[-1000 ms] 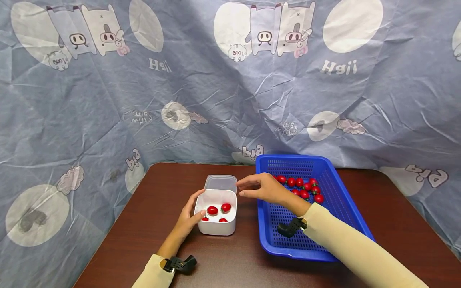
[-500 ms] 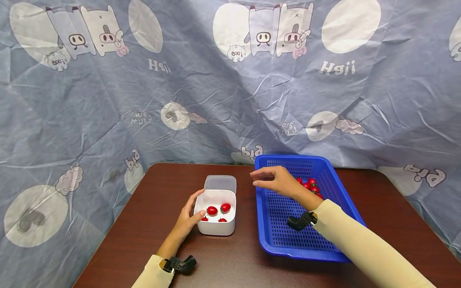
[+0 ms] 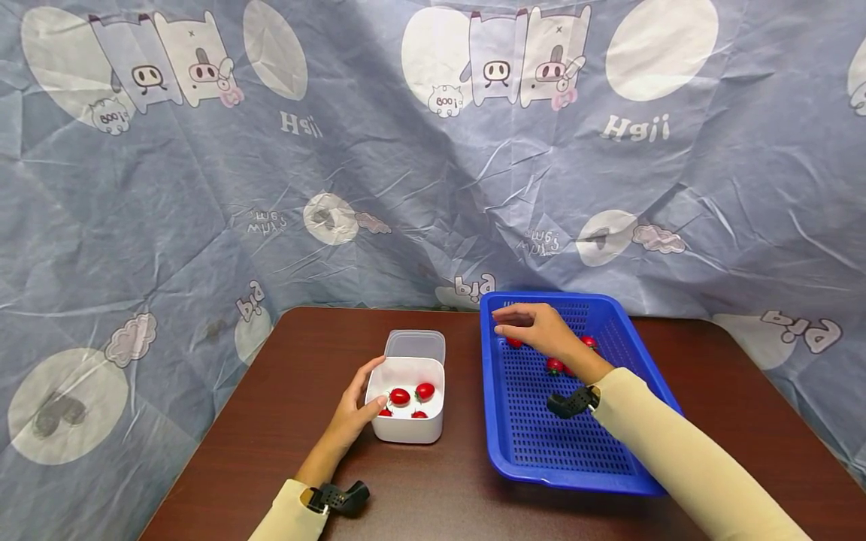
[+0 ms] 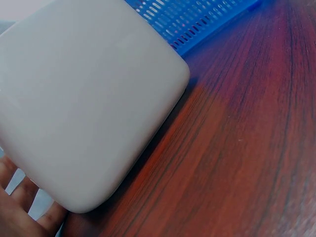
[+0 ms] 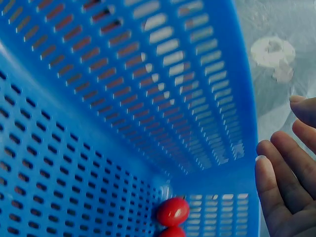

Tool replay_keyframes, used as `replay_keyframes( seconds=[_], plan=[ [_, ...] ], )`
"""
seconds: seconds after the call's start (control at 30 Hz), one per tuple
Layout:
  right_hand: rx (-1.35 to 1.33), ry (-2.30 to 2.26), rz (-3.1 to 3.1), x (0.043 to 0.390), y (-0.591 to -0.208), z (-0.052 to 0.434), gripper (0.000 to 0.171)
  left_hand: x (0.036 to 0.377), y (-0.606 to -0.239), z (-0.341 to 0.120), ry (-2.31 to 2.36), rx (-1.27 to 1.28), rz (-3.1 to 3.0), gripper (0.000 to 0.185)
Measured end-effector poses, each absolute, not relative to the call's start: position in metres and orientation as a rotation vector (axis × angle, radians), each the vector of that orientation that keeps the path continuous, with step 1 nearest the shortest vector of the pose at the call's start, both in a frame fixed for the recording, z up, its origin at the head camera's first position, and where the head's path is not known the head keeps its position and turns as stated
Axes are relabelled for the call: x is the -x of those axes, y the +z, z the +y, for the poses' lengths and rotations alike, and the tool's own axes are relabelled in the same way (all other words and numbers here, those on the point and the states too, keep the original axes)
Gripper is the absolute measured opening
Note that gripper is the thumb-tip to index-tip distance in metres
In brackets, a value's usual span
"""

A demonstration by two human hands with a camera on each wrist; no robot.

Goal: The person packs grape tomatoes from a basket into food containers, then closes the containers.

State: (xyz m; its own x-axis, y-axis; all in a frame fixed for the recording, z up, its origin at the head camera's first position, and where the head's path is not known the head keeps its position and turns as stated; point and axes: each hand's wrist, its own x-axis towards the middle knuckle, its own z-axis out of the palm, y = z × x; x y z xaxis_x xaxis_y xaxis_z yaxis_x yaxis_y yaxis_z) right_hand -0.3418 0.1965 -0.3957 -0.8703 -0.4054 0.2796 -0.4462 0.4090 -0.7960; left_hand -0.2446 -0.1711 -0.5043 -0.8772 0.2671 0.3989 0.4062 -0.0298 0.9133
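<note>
A white square container (image 3: 407, 430) stands on the table with several cherry tomatoes (image 3: 400, 397) inside. My left hand (image 3: 356, 402) holds it at the left side, thumb over the rim and fingers along the outer wall. In the left wrist view, the container's wall (image 4: 89, 98) fills much of the picture, with fingers at the lower left. My right hand (image 3: 541, 329) hovers above the far part of a blue plastic basket (image 3: 499, 421), its fingers extended and nothing between them. Red tomatoes (image 5: 173, 212) lie in the basket, partly hidden beneath the right hand and forearm.
A translucent lid (image 3: 416, 344) lies just behind the white container. The brown wooden table (image 3: 304, 353) bears everything, and a blue-grey printed cloth (image 3: 379, 150) hangs behind it. Black cameras are strapped to both wrists.
My right hand has moved right, from beside the white container to over the basket, covering more of the tomatoes there. My left hand and the container have stayed put.
</note>
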Motion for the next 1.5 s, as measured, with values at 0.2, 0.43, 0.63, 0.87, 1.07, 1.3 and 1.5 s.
replay_keyframes(
  seconds=[0.2, 0.43, 0.63, 0.87, 1.07, 1.3, 1.5],
  plan=[
    [-0.690, 1.390, -2.655, 0.353, -0.403, 0.206, 0.039, 0.235, -0.488, -0.168, -2.050, 0.720, -2.150, 0.065],
    [-0.604, 1.368, -2.690, 0.362, -0.409, 0.212, 0.042, 0.244, -0.504, -0.170, -2.051, 0.714, -2.127, 0.065],
    [-0.564, 1.343, -2.723, 0.369, -0.416, 0.216, 0.042, 0.250, -0.514, -0.172, -2.040, 0.738, -2.114, 0.065],
    [-0.520, 1.282, -2.778, 0.375, -0.425, 0.218, 0.044, 0.250, -0.514, -0.172, -2.028, 0.732, -2.124, 0.065],
    [-0.509, 1.180, -2.811, 0.379, -0.431, 0.219, 0.043, 0.249, -0.514, -0.173, -2.038, 0.716, -2.133, 0.064],
    [-0.524, 1.116, -2.822, 0.380, -0.435, 0.220, 0.039, 0.249, -0.514, -0.172, -2.045, 0.716, -2.133, 0.064],
    [-0.555, 1.042, -2.825, 0.380, -0.442, 0.219, 0.038, 0.247, -0.513, -0.172, -2.056, 0.699, -2.138, 0.064]
  ],
)
